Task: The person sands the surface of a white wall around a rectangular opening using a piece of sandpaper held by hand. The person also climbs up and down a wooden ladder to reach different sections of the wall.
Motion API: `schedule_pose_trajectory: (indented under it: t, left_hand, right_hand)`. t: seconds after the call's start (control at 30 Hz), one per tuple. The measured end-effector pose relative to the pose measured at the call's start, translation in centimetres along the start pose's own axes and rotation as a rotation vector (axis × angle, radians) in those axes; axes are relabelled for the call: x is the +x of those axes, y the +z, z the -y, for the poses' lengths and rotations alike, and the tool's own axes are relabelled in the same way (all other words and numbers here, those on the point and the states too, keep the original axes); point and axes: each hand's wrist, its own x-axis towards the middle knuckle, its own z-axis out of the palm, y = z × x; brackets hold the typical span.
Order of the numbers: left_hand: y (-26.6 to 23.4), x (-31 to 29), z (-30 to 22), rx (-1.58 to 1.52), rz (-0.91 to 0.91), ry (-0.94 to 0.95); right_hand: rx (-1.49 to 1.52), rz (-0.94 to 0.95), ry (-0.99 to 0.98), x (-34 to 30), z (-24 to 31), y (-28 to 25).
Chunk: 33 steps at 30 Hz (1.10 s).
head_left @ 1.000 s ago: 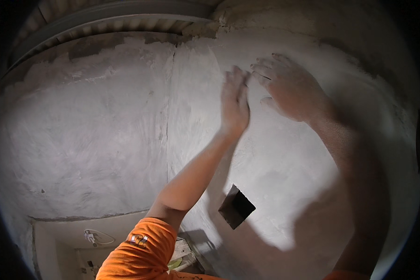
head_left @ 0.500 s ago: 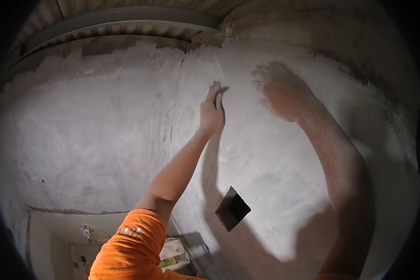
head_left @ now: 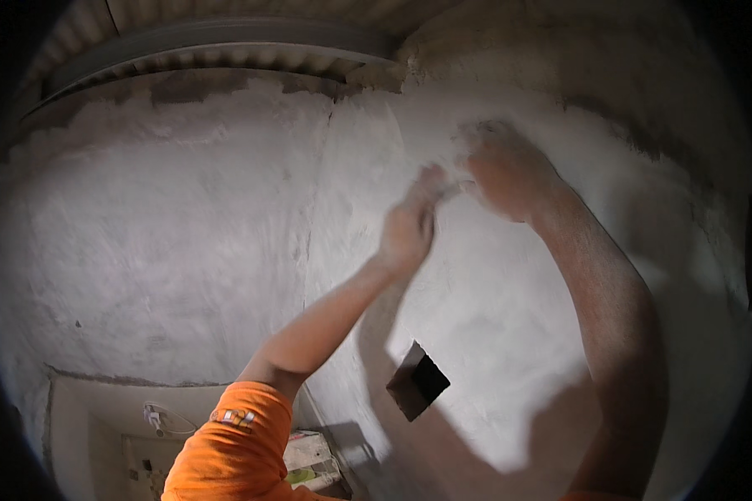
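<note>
Left hand (head_left: 408, 232) at eight o'clock from the right hand (head_left: 510, 177), both up at the plastered wall (head_left: 505, 292)!
Both blurred: how open, what's held, can't tell; wall just beyond them, square hole (head_left: 418, 382) at the left's six o'clock.

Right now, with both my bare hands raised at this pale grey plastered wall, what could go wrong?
Your bare left hand and bare right hand look close together, with blurred fingers, so they might knock each other. The dark, diamond-shaped opening in the pale grey plastered wall sits below them; a hand sliding down could catch its edge. The broad brownish shadow across the lower wall might hide rough spots.
</note>
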Motion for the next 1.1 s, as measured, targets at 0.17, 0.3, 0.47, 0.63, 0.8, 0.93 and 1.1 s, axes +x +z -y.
schedule_pose_trajectory:
  t: [0.17,0.3,0.47,0.63,0.8,0.93,1.1]
  left_hand:
    - [-3.0,1.8,2.7,0.017,0.034,-0.24]
    - [-1.9,1.8,3.9,0.137,-0.137,-0.198]
    - [-3.6,0.4,3.9,0.257,0.023,0.011]
    - [-2.0,1.9,1.3,0.168,-0.108,-0.013]
    - [-1.7,2.8,1.8,0.169,-0.066,-0.001]
    - [-1.6,5.0,3.4,0.113,-0.146,-0.104]
    - [-0.4,3.2,0.4,0.134,-0.065,0.213]
  right_hand:
    - [0.03,-0.081,-0.029,-0.4,0.9,0.4]
    - [0.035,-0.051,-0.021,0.2,1.0,-0.6]
    - [0.001,-0.075,-0.03,0.2,0.5,0.8]
    - [-0.013,-0.044,-0.009,0.4,0.8,0.3]
    - [0.027,-0.111,-0.025,0.5,0.3,1.7]
    - [0.055,-0.171,-0.034,0.3,0.7,1.1]
    - [0.048,-0.111,0.027,0.0,0.1,0.3]
